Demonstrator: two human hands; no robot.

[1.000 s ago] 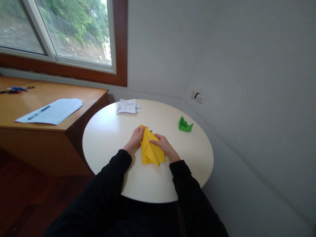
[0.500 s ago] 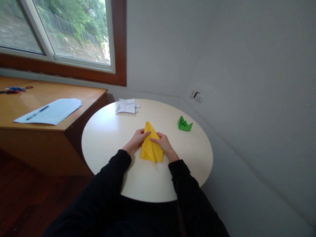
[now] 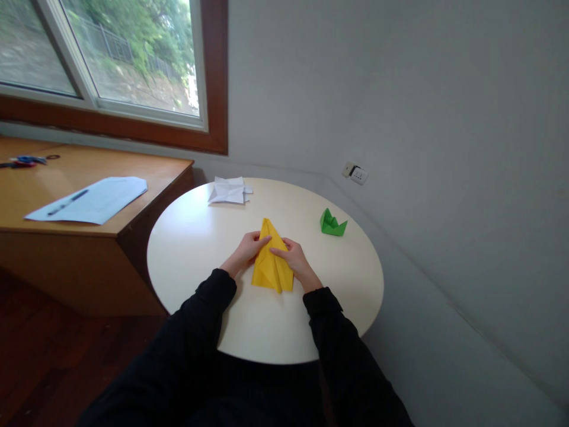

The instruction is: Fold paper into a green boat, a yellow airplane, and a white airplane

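A folded sheet of yellow paper [image 3: 272,270] is held between my two hands over the round table. Its narrow point faces away from me, and its wider, creased end faces my body. My left hand [image 3: 248,248] grips the left edge, thumb on top and fingers curled underneath. On the other side my right hand [image 3: 294,258] pinches the right edge the same way, its thumb lying across the middle. The fingers under the paper are partly hidden. To the right sits a green folded paper boat [image 3: 332,223], apart from both hands.
Creased white paper [image 3: 228,191] lies at the far edge of the cream round table [image 3: 186,252]. On the wooden desk [image 3: 155,216] at left are white sheets [image 3: 100,198], a pen [image 3: 66,203] and dark tools [image 3: 24,161]. A wall with a socket [image 3: 358,175] stands behind.
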